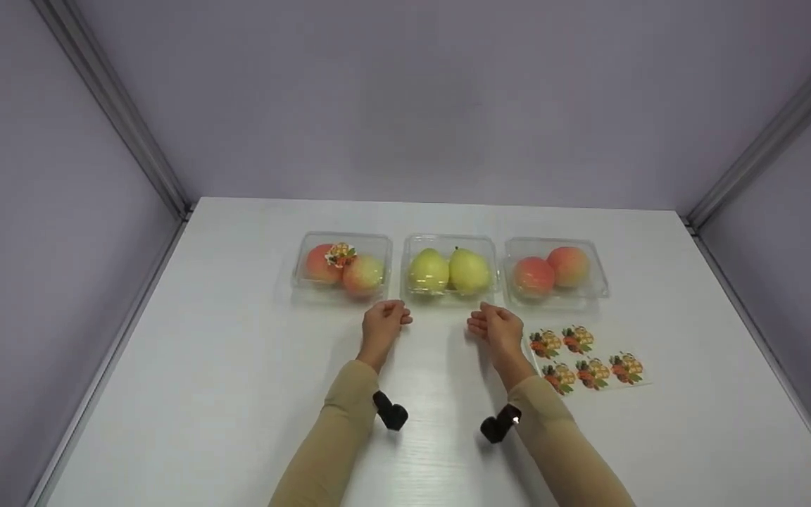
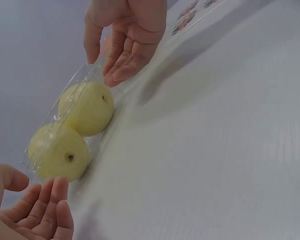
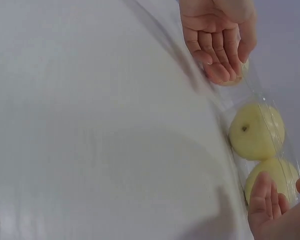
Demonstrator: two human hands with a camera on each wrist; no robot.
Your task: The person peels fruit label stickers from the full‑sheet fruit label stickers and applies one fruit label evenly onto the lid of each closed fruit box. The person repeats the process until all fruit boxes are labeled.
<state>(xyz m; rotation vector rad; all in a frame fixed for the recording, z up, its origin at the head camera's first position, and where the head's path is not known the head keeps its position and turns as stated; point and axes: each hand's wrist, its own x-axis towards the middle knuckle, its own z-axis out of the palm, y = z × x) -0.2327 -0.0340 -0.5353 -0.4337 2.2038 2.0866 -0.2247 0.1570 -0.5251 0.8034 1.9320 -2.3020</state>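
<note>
Two yellow-green pears (image 1: 449, 270) lie in a closed clear plastic box (image 1: 450, 243) in the middle of a row of three. Just in front of its left corner is my left hand (image 1: 382, 324), fingers loosely bent and holding nothing. My right hand (image 1: 498, 328) hovers before the right corner, likewise with nothing in it. In the left wrist view both hands, left (image 2: 37, 212) and right (image 2: 127, 37), flank the pear box with thumbs apart from fingers. The right wrist view shows the left hand (image 3: 217, 45) and right hand (image 3: 272, 210) with relaxed fingers.
Left of the pears stands a clear box of peaches (image 1: 363, 275) with a round fruit sticker (image 1: 341, 255) on its lid. Another box of peaches (image 1: 534, 277), without a sticker, stands at right. A sheet of several fruit stickers (image 1: 592, 373) lies beside my right hand on the white table (image 1: 222, 366).
</note>
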